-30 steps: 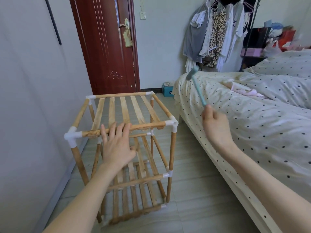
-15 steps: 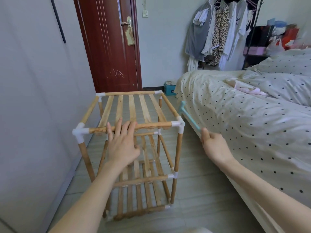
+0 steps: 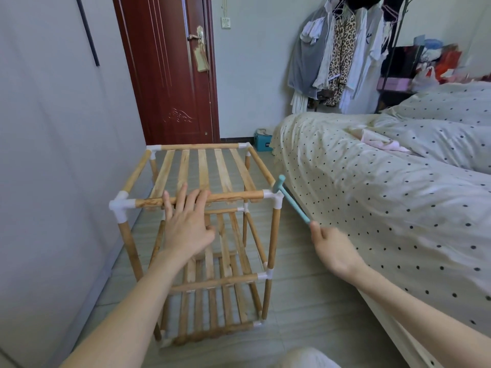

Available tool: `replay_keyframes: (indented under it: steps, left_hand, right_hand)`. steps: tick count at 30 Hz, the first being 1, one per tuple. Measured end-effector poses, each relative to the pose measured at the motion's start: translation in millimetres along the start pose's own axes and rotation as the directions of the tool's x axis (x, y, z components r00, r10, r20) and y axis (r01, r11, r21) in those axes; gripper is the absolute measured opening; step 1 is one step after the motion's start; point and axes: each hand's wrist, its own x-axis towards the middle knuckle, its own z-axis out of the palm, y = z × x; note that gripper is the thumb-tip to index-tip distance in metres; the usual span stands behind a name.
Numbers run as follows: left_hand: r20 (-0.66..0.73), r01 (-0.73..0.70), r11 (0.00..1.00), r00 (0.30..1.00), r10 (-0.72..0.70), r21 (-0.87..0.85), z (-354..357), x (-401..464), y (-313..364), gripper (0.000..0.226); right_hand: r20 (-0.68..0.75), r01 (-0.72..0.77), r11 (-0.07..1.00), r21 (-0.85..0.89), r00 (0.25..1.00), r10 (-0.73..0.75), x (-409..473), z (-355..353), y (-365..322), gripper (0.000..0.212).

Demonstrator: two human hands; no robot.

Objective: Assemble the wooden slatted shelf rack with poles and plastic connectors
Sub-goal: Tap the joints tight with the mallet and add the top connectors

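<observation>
Three tiers of slats already joined; rack (image 3: 204,235) stood on the floor at centre frame. Left hand (image 3: 187,224) lay flat, fingers straight, on the top front pole (image 3: 225,197). Right hand (image 3: 330,251) curled round a small blue hammer (image 3: 288,199), head on the near right corner connector (image 3: 275,199). Judged: tapping joints home. Next likely needed: short square blows, rack kept steady.

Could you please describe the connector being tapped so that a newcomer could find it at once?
Find the wooden rack between the wall and the bed. On its top tier, take the near corner on the bed side: that white connector alone has the blue mallet head against it.
</observation>
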Motion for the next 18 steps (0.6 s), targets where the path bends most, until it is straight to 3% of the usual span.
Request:
replay_keyframes:
  steps: [1,3,4,7,9,13,16,18]
  left_hand:
    - [-0.008,-0.006,1.000,1.000,0.006,-0.003,1,1,-1,0.080]
    - [-0.017,0.000,1.000,1.000,0.000,-0.015,1,0,0,0.079]
    - [-0.021,0.002,1.000,1.000,-0.003,-0.027,1,-1,2,0.079]
    - [-0.064,-0.011,0.995,0.998,0.005,-0.101,3,-1,2,0.071]
    - [-0.095,-0.026,0.979,0.995,0.007,-0.204,4,0,-2,0.060]
    - [-0.159,-0.028,0.886,0.986,-0.052,-0.463,-2,-2,-9,0.047]
    - [-0.137,0.023,0.732,0.978,-0.158,-0.681,-13,-3,-25,0.041]
    - [-0.111,0.043,0.687,0.978,-0.179,-0.725,-20,-1,-45,0.043]
  right_hand:
    - [-0.039,0.010,0.999,0.035,0.999,-0.009,7,-3,1,0.047]
    - [-0.254,0.144,0.968,0.205,0.963,-0.090,8,-13,-9,0.045]
    - [-0.268,0.182,0.963,0.200,0.955,-0.125,10,-14,-9,0.043]
    - [0.089,0.024,0.998,-0.066,0.996,-0.018,4,-2,3,0.045]
    - [0.156,0.011,1.000,0.012,0.988,-0.013,6,-2,9,0.046]
    - [0.030,0.083,0.953,0.292,0.995,-0.096,13,-5,-11,0.045]
    - [-0.040,0.169,0.941,0.295,0.986,-0.165,17,-1,-27,0.045]
    - [-0.046,0.200,0.930,0.309,0.980,-0.196,22,3,-34,0.047]
